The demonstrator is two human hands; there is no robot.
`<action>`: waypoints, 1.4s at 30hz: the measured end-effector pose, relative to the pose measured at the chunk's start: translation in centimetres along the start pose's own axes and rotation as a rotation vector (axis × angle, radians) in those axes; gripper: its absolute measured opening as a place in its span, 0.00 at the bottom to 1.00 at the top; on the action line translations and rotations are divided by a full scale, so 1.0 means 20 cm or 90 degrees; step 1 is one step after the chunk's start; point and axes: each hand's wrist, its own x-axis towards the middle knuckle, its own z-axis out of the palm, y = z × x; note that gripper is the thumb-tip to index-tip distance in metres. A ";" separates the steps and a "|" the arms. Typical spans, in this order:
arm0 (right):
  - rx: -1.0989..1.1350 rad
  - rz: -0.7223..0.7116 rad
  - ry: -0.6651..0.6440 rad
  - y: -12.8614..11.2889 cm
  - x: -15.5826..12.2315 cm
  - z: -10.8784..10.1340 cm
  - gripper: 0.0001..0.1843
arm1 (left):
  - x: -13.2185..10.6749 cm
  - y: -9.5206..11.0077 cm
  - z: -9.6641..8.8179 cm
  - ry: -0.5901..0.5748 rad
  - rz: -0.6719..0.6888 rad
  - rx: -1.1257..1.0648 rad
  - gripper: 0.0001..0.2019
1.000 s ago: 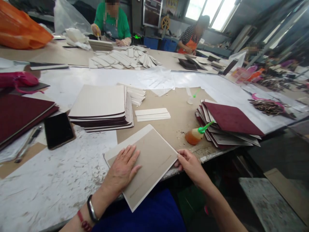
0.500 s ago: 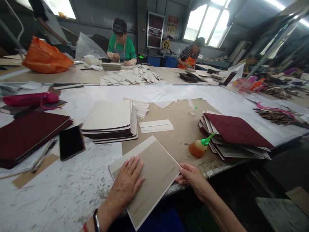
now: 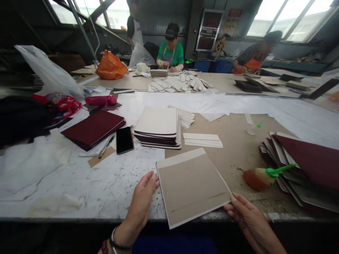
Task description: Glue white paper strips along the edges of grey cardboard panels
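A flat grey-brown panel (image 3: pixel 193 187) with a pale border lies tilted at the table's front edge. A lighter strip runs along its far side, and a dark brown streak crosses it near the front. My right hand (image 3: pixel 246 211) pinches the panel's right corner, thumb on top and fingers underneath. At the left edge, my left hand (image 3: pixel 143 194) has its fingers drawn together against the panel. Beyond it lie several narrow white strips (image 3: pixel 202 140) and a stack of white-faced, dark-edged panels (image 3: pixel 156 121). A squeeze bottle (image 3: pixel 258 178) with brown liquid and a green nozzle rests to the right.
Maroon panels (image 3: pixel 312 155) are piled at the right; more maroon panels (image 3: pixel 92 128) lie left, beside a phone (image 3: pixel 124 140) and a pen (image 3: pixel 107 144). A small green-tipped item (image 3: pixel 253 129) is farther back. Co-workers (image 3: pixel 171 53) are across the table.
My left hand has gone from lying flat on the panel to its left edge. The panel has turned clockwise, with my right hand still on its corner. The view has swung left.
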 end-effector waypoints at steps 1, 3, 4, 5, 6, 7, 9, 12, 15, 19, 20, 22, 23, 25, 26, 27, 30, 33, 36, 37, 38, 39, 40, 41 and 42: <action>0.006 -0.004 -0.008 0.01 -0.01 0.00 0.24 | 0.01 0.01 0.01 -0.007 -0.004 0.007 0.18; 0.017 -0.018 -0.025 0.01 -0.03 0.01 0.24 | 0.02 0.01 0.02 -0.007 -0.007 0.034 0.22; 0.022 -0.030 -0.032 0.01 -0.04 0.02 0.24 | 0.02 0.01 0.02 -0.004 -0.010 0.046 0.24; 0.028 -0.048 -0.033 0.02 -0.05 0.02 0.23 | 0.03 0.02 0.03 -0.009 -0.015 0.054 0.26; 0.035 -0.070 -0.026 0.01 -0.07 0.03 0.23 | 0.03 0.02 0.03 -0.022 -0.024 0.060 0.27; 0.039 -0.092 -0.019 0.01 -0.08 0.04 0.23 | 0.03 0.03 0.04 -0.049 -0.036 0.064 0.28; 0.043 -0.128 -0.009 0.01 -0.09 0.06 0.24 | 0.02 0.04 0.06 -0.118 -0.065 0.059 0.27; 0.026 -0.155 -0.027 0.00 -0.12 0.08 0.26 | 0.00 0.07 0.12 -0.167 -0.087 0.015 0.23; -0.026 -0.171 -0.065 -0.02 -0.15 0.09 0.26 | 0.01 0.10 0.16 -0.178 -0.077 -0.034 0.21; -0.124 -0.236 -0.109 -0.13 -0.19 0.07 0.19 | 0.05 0.15 0.16 -0.192 -0.072 -0.037 0.20; -0.154 -0.249 -0.133 -0.17 -0.19 0.07 0.18 | 0.05 0.16 0.16 -0.191 -0.070 -0.033 0.20; -0.190 -0.262 -0.181 -0.27 -0.18 0.08 0.18 | 0.05 0.19 0.16 -0.186 -0.071 -0.025 0.20; -0.188 -0.259 -0.203 -0.31 -0.17 0.09 0.19 | 0.05 0.20 0.16 -0.183 -0.072 -0.020 0.20; -0.147 -0.237 -0.235 -0.39 -0.14 0.12 0.22 | 0.03 0.22 0.17 -0.186 -0.079 -0.008 0.21; -0.117 -0.222 -0.249 -0.42 -0.12 0.15 0.23 | 0.02 0.23 0.18 -0.191 -0.084 -0.002 0.22; -0.090 -0.207 -0.271 -0.44 -0.10 0.17 0.23 | 0.02 0.23 0.18 -0.197 -0.089 0.005 0.22; -0.020 -0.182 -0.331 -0.44 -0.05 0.24 0.24 | 0.01 0.23 0.20 -0.204 -0.094 0.024 0.23; 0.016 -0.184 -0.335 -0.40 -0.03 0.28 0.22 | 0.04 0.21 0.20 -0.201 -0.079 0.041 0.22; 0.022 -0.192 -0.297 -0.35 0.00 0.28 0.22 | 0.07 0.17 0.21 -0.201 -0.069 0.058 0.21; 0.021 -0.189 -0.284 -0.33 0.01 0.28 0.23 | 0.08 0.15 0.21 -0.202 -0.073 0.062 0.21; 0.018 -0.182 -0.271 -0.31 0.03 0.27 0.23 | 0.09 0.14 0.22 -0.206 -0.082 0.064 0.21; 0.011 -0.173 -0.258 -0.30 0.05 0.26 0.24 | 0.09 0.13 0.22 -0.215 -0.096 0.062 0.22; -0.004 -0.163 -0.248 -0.28 0.07 0.25 0.24 | 0.10 0.11 0.23 -0.233 -0.117 0.060 0.22; -0.026 -0.153 -0.238 -0.27 0.10 0.23 0.24 | 0.10 0.10 0.24 -0.257 -0.140 0.057 0.21; -0.058 -0.146 -0.232 -0.27 0.13 0.21 0.24 | 0.12 0.10 0.25 -0.283 -0.160 0.059 0.21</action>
